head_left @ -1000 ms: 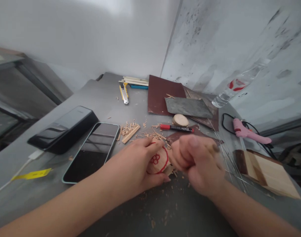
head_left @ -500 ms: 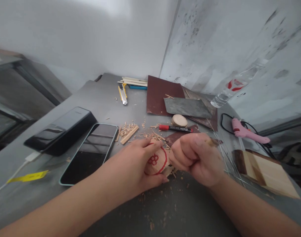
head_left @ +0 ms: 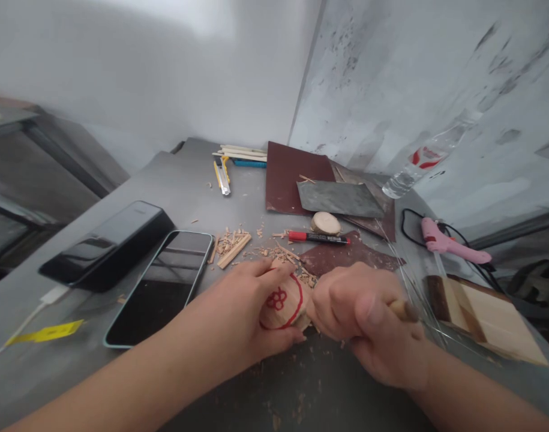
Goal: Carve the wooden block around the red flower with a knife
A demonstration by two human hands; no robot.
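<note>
My left hand (head_left: 258, 309) grips a round wood slice (head_left: 288, 304) from its left side, thumb at the near edge and fingers over the far edge. A red circle and a small red flower are drawn on the slice's face. My right hand (head_left: 362, 321) is closed in a fist round a tool with a wooden handle (head_left: 404, 311), whose rounded end sticks out at the right. The fist is at the slice's right edge; the tool's working end is hidden behind the fingers. Wood chips (head_left: 231, 243) lie scattered around the slice.
Beyond my hands lie a red marker (head_left: 319, 237), a small wood slice (head_left: 326, 223), and sandpaper sheets (head_left: 296, 174). A phone (head_left: 161, 288) and a black box (head_left: 107, 243) are left; a utility knife (head_left: 222, 175) lies behind. At right are a pink glue gun (head_left: 454, 243), bottle (head_left: 429, 157) and wood block (head_left: 490, 318).
My right fist has turned and dropped slightly, so the handle's end now points to the right and shows more. The left hand still holds the wood slice, a little lower in view.
</note>
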